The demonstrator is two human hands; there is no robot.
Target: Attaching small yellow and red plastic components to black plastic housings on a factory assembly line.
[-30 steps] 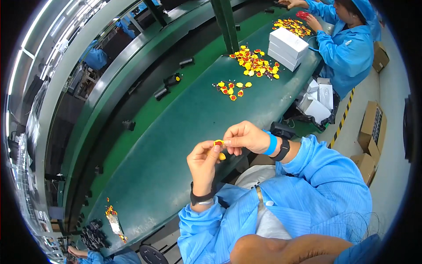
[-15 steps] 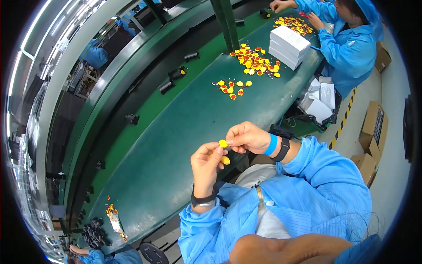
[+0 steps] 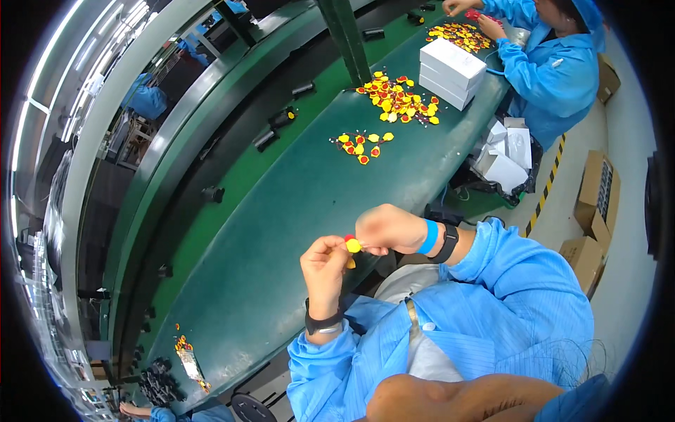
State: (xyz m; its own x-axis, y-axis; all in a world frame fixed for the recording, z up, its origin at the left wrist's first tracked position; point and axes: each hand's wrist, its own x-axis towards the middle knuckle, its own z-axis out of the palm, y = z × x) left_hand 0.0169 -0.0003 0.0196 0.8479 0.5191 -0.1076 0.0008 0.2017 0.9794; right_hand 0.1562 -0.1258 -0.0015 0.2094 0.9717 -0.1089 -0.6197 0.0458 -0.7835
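Observation:
In front of my chest, above the near edge of the green table, my two hands meet. My left hand (image 3: 322, 276) is closed, pinching a small yellow-and-red piece (image 3: 353, 245) between thumb and fingers. A second bit of yellow (image 3: 351, 264) shows just below, by the same fingers. My right hand (image 3: 389, 228) is turned with its back up and slightly blurred; its bent fingertips close on the piece's right side. Its thumb is largely hidden. Further off on the table lie a small group of like yellow-and-red pieces (image 3: 362, 145) and a bigger pile (image 3: 398, 100).
White boxes (image 3: 452, 69) are stacked beyond the pile. A co-worker (image 3: 545, 77) in blue works at the far end. Black cylindrical parts (image 3: 266, 140) lie on the green conveyor (image 3: 232, 176) to the left. A green post (image 3: 344, 42) rises by the table; a bin of white cartons (image 3: 505, 158) stands right.
My right hand has rolled over, so its back now faces up. Red now shows on the held piece, which sits slightly lower and further left in the view.

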